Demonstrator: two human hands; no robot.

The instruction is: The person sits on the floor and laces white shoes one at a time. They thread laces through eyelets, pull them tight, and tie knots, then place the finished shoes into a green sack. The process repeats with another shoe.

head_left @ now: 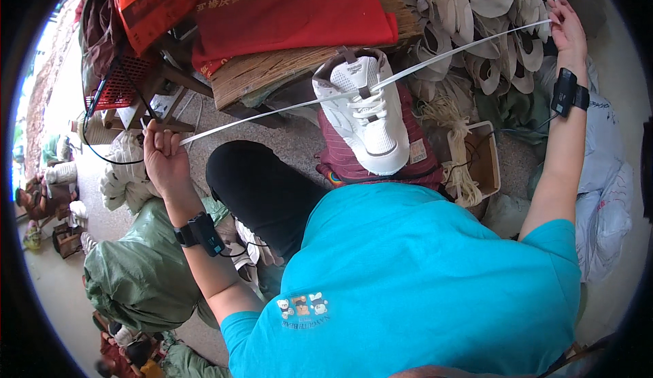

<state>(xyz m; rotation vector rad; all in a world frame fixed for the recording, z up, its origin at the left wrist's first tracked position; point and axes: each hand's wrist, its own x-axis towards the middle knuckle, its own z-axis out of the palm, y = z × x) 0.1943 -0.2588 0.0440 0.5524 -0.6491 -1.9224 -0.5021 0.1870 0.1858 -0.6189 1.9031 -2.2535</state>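
A white sneaker [384,140] with a dark collar lining rests on a maroon striped cloth [333,143] in front of me, its toe toward me. White lace is crossed over its lower tongue. A long white shoelace [272,111] runs taut through the upper part of the shoe and out to both sides. My left hand [165,157] is closed around one end, far out to the left. Up at the far right, my right hand [568,31] pinches the other end between thumb and fingers.
Beyond the shoe stands a wooden bench [245,79] with a red bag [292,18] on it. Grey-white shoe uppers [476,24] are piled at back right. Bundled laces [457,150] hang by an open box [486,167]. A green sack [146,269] lies at left.
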